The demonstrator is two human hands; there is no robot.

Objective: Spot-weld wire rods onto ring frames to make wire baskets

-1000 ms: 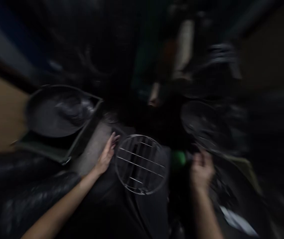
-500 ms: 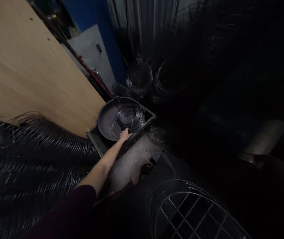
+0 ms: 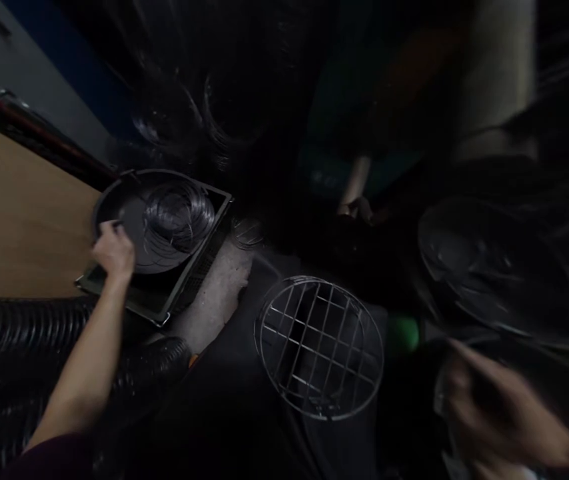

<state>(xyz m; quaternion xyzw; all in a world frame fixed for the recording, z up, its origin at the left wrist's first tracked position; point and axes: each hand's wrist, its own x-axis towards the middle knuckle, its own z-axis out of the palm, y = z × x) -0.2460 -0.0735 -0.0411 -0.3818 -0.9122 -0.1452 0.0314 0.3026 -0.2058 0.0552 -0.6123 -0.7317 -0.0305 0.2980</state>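
At the lower left rim of a round dark basin [image 3: 137, 217], my left hand [image 3: 114, 252] is closed with its fingers curled over the edge. Inside the basin, toward its right side, lies a loose coil of thin wire rings [image 3: 179, 217]. My right hand [image 3: 509, 407] is smeared by motion at the lower right, beside a dark rounded shape; its grip cannot be made out. Between the two hands a round wire grid [image 3: 319, 347] rests on dark cloth, apart from both.
The basin sits on a green-grey crate [image 3: 152, 308]. Long stacks of dark wire rings [image 3: 29, 327] lie at left by a wooden panel [image 3: 24, 220]. A small round grid [image 3: 248, 233] is on the floor. A large round dark object [image 3: 494, 267] stands at right.
The view has swung right. My left hand has left the wire coil and moved to the basin's left rim. My right hand has come into view at the lower right.
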